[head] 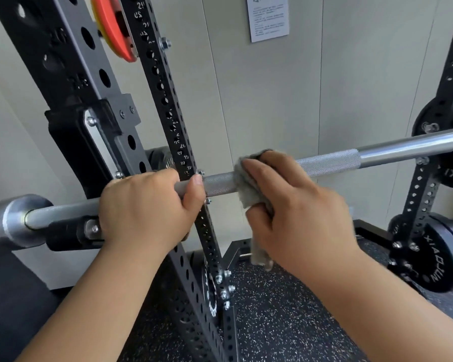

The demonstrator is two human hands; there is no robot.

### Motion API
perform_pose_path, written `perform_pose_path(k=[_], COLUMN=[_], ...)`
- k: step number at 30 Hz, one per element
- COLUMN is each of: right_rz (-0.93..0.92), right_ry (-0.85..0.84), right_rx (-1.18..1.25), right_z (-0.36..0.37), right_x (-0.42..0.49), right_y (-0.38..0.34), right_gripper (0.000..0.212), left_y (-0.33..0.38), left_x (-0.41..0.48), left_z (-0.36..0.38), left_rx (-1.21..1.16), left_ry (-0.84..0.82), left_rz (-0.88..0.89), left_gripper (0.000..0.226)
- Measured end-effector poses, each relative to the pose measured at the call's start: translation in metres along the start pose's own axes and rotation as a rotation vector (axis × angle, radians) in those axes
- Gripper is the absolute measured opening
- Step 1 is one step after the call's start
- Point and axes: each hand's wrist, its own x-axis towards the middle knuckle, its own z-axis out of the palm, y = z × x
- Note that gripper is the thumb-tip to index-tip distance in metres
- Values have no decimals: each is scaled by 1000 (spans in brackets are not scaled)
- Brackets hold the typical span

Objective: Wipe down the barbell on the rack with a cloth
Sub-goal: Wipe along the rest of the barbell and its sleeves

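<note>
Barbell [324, 163]: long axis left-right across rack [168, 105]. Right hand [293, 205]: fingers pinching cloth [249, 189] around bar. Left hand [147, 212]: fingers curled gripping bar, just beside cloth.

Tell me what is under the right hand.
Under the right hand a grey cloth is wrapped around the barbell, one end hanging below the hand. The stretch of bar inside the cloth is covered and cannot be seen.
</note>
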Motion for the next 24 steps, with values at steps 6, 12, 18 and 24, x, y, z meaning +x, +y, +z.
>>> perform_pose_path(k=[6, 12, 18, 24], right_rz=[101, -97, 82, -94], right_ry=[72, -113, -12, -220], right_rx=[-14, -115, -126, -114], right_z=[-9, 9, -1, 13], right_x=[-9, -8, -10, -5], right_y=[6, -10, -4, -18], right_gripper=[40, 64, 50, 96], left_y=[3, 4, 4, 3], left_x=[6, 7, 15, 20], left_z=[-11, -18, -20, -26], left_rx=[40, 17, -12, -26], left_ry=[-120, -164, -271, -336], left_rz=[-18, -3, -13, 3], left_gripper=[71, 67, 72, 69])
